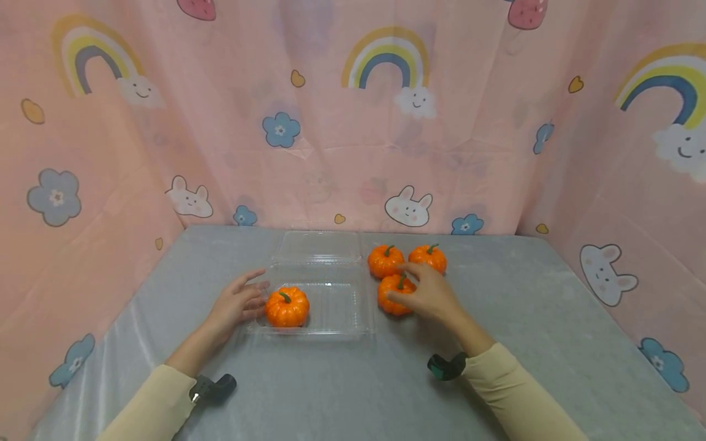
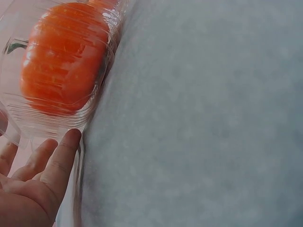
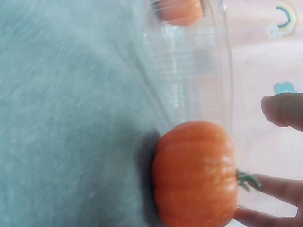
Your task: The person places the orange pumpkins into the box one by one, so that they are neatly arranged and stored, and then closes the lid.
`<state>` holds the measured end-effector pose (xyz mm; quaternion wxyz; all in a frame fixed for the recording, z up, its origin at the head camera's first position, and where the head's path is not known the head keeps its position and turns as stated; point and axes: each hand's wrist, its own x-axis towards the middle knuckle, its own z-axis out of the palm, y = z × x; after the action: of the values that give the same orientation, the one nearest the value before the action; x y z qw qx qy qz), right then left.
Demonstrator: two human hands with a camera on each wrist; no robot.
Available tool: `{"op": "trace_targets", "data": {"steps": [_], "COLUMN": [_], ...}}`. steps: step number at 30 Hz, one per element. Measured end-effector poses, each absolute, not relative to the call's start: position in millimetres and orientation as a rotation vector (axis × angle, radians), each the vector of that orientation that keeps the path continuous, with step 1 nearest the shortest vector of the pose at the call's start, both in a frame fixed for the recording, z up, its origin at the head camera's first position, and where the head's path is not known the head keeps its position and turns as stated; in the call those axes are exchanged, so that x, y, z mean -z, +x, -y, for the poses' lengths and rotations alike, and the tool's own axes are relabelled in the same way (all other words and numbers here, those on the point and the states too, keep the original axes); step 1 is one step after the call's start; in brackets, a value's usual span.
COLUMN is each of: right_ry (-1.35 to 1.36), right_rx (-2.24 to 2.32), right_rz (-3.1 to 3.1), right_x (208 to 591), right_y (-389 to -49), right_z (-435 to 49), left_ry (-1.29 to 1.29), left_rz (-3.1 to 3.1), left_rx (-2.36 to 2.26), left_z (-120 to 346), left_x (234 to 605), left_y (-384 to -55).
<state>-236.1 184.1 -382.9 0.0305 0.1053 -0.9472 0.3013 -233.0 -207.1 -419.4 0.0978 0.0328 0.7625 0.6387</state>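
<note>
A clear plastic clamshell box [image 1: 339, 306] lies with its lid folded back, and one small orange pumpkin [image 1: 287, 307] sits in its left end. Beside that end is my left hand [image 1: 236, 309]; in the left wrist view its fingertips [image 2: 72, 137] are right at the ribbed wall. My right hand [image 1: 432, 295] hovers over the nearest of three loose pumpkins, thumb and fingers spread apart. That pumpkin [image 3: 196, 175] stands on the table with its green stem close to the fingers. Behind it are the other two pumpkins, one at left [image 1: 384, 261] and one at right [image 1: 429, 260].
The raised clear lid [image 1: 320, 246] lies at the back of the box. A grey cloth covers the table [image 1: 331, 386]. Pink printed curtains [image 1: 331, 165] enclose the back and both sides. Each wrist wears a small dark camera.
</note>
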Motion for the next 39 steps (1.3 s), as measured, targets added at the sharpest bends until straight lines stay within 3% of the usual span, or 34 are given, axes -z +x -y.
{"op": "trace_targets", "data": {"steps": [39], "right_ry": [0.234], "right_rx": [-0.917], "right_rz": [3.009], "right_x": [403], "right_y": [-245], "right_z": [-200], "left_ry": [0.107], "left_rz": [-2.255], "left_rx": [-1.897], "left_z": [208], "left_x": [419], "left_y": [-233]}}
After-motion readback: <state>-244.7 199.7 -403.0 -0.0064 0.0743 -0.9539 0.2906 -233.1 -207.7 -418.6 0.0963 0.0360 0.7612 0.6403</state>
